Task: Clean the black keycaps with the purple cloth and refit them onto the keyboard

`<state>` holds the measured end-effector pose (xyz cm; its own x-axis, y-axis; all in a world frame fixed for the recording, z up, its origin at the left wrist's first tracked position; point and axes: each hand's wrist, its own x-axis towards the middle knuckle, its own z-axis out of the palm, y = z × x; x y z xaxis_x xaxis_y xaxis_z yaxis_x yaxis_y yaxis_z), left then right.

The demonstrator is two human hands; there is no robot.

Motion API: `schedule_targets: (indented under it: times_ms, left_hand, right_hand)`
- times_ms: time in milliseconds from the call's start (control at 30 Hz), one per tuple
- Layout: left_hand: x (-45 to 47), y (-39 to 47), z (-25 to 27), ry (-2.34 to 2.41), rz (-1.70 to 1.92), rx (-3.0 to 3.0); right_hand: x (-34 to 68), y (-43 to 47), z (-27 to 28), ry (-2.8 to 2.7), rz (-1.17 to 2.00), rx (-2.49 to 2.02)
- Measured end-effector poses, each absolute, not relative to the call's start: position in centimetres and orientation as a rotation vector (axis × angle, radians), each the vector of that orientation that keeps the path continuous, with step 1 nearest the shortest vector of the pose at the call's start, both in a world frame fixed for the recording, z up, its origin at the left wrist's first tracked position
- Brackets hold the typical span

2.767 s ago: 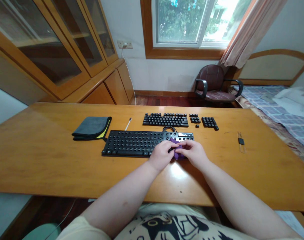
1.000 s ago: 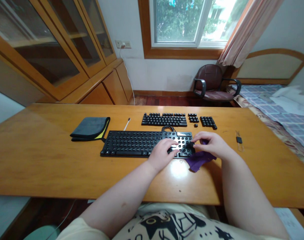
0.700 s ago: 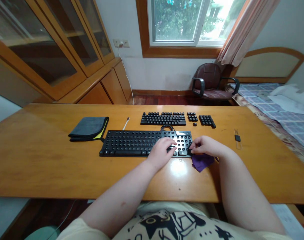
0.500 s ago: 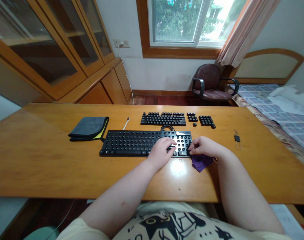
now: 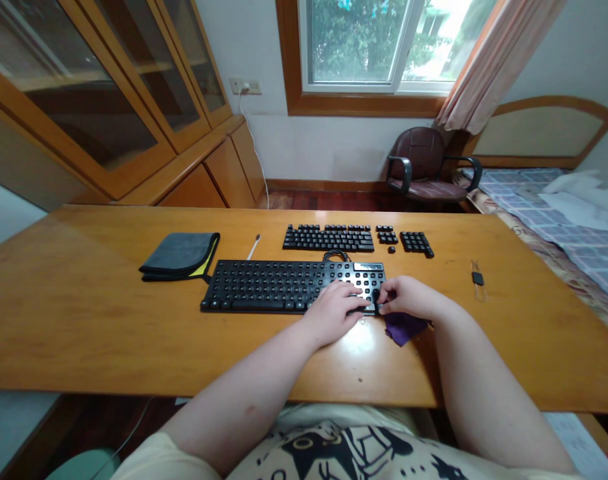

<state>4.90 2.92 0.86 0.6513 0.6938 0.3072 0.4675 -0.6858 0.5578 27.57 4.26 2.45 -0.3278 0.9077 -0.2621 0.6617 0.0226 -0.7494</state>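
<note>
The desk (image 5: 99,320) offers a broad lane to the left of the keyboard (image 5: 259,287), in front of the folded gray cloth (image 5: 179,253). Behind the keyboard, the coiled cable (image 5: 336,254) fills the narrow gap before the loose keys (image 5: 329,239); the white stick (image 5: 255,247) and folded cloth obstruct farther left. At the keyboard's right end, the left hand (image 5: 337,310), right hand (image 5: 408,297) and purple cloth (image 5: 404,328) crowd the front approach. Passage remains between the forearms, and between the right hand and the small tool (image 5: 478,278).
</note>
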Motion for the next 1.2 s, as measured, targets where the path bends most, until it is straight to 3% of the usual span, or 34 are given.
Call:
schedule_targets:
  times_ms: [200,400,567,633,767,833,1200]
  left_hand:
    - [5.0,2.5,0.8,0.907,0.508,2.545]
    - [5.0,2.5,0.8,0.922,0.447,2.548]
    - [4.8,2.6,0.8,0.921,0.481,2.524]
    - [4.7,2.7,0.9,0.916,0.505,2.5]
    - [4.6,2.9,1.0,0.915,0.564,2.444]
    - [4.6,3.0,0.9,0.923,0.588,2.426]
    - [4.7,2.9,0.8,0.928,0.625,2.41]
  right_hand:
    - [27.5,4.6,2.9,-2.049,1.284,-1.692]
    - [27.0,4.7,2.5,-1.975,1.145,-1.914]
    - [27.3,5.0,2.4,-1.934,1.158,-1.798]
    - [28.3,5.6,2.3,-1.768,0.96,-1.836]
    - [32.2,7.5,1.4,-1.213,0.16,-2.209]
    - [34.1,8.3,0.5,-1.088,-0.048,-2.264]
    - [36.1,10.0,-2.3,-1.099,0.029,-2.443]
